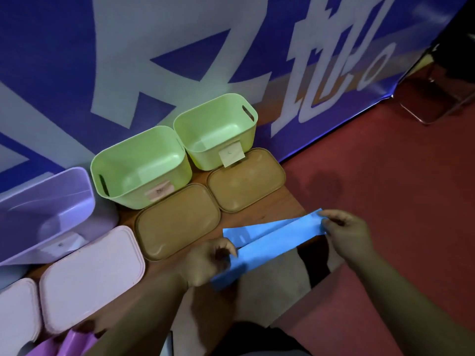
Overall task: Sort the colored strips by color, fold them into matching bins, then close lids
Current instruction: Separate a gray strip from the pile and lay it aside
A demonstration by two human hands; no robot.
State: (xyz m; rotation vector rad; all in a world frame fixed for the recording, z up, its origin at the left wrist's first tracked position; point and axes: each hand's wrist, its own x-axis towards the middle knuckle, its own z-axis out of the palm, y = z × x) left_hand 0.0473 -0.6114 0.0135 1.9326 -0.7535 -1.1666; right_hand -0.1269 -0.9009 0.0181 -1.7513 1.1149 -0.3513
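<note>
Blue strip (277, 242) stretched above the table (289, 201) edge, long axis left-low to right-high; I log left hand (205, 265) pinching its near end, right hand (347, 235) pinching the far end, green bins (123, 199) beyond-left.

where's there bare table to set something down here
Bare wood lies in front of the left tan lid, between the pink lid and the left hand pinching the blue strip; a narrow wedge lies between the right tan lid and the table edge. Crowded at the back: purple bin and green bins side by side, lids close in front.
</note>
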